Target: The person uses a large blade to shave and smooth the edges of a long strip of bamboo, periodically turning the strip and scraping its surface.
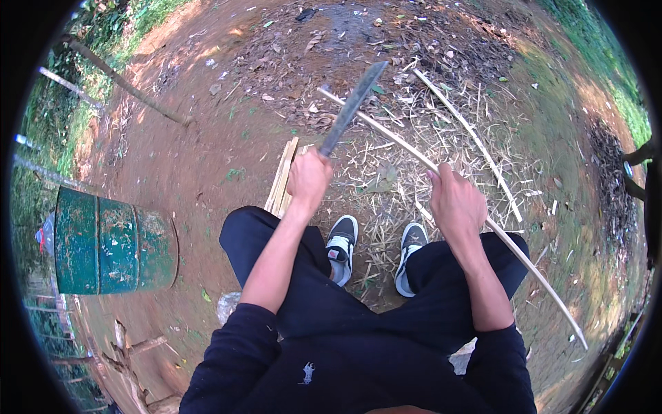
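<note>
In my left hand (308, 178), fingers wrapped round its handle, is a machete (354, 107) with a long dark blade angled up and to the right. My right hand (458, 204) grips a long, thin pale wooden strip (396, 139) near its middle. The strip runs from the upper left down to the lower right, past my right knee. Its far end lies close to the blade; I cannot tell whether they touch. A second pale strip (472, 134) lies on the ground beyond my right hand. Several split strips (282, 178) are bundled beside my left knee.
Pale shavings (386, 214) cover the dirt around my shoes (341, 245). A worn green metal drum (114, 241) stands at the left. A pole (127, 83) leans at the upper left, and cut branches (127, 359) lie at the lower left. Dry leaves (276, 65) litter the far ground.
</note>
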Motion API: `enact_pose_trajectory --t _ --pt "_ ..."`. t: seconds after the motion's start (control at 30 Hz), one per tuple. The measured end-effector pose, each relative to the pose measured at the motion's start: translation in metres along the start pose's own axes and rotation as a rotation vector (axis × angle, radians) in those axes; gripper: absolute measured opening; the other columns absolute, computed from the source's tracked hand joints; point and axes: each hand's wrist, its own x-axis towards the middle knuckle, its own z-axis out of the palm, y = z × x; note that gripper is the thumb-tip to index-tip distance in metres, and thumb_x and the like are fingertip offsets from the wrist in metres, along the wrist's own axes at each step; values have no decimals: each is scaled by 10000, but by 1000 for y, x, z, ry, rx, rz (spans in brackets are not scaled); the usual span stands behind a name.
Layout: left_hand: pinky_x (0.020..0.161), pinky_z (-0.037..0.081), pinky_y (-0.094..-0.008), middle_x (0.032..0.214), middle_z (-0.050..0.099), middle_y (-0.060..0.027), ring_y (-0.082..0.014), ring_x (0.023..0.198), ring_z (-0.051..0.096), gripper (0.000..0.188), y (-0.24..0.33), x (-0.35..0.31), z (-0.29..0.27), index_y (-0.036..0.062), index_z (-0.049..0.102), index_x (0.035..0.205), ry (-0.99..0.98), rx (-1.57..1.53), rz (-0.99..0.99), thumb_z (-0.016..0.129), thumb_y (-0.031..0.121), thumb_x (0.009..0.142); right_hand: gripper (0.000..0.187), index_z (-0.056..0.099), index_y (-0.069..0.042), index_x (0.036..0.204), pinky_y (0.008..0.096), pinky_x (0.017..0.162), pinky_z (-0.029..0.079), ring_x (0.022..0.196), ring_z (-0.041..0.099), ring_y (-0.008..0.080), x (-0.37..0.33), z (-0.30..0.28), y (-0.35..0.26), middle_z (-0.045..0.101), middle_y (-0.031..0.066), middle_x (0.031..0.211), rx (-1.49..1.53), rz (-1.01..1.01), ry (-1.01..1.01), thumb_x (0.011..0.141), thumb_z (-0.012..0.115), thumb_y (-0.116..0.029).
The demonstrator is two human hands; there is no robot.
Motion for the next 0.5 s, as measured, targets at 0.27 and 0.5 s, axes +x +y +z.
enact_pose_trajectory --t 0.27,0.5 --pt "657 539 -546 713 668 -265 -445 694 683 192 31 -39 -12 -35 642 892 -116 -85 62 657 140 814 229 591 -55 944 507 522 469 598 639 410 11 9 -1 655 186 692 111 -33 21 993 569 -277" --pt "645 532 -558 700 659 -259 -458 689 676 182 54 -57 4 -8 615 857 -155 -136 156 681 132 761 274 584 -41 890 529 538 457 589 627 422 9 -3 -4 648 198 670 211 28 34 991 579 -296"
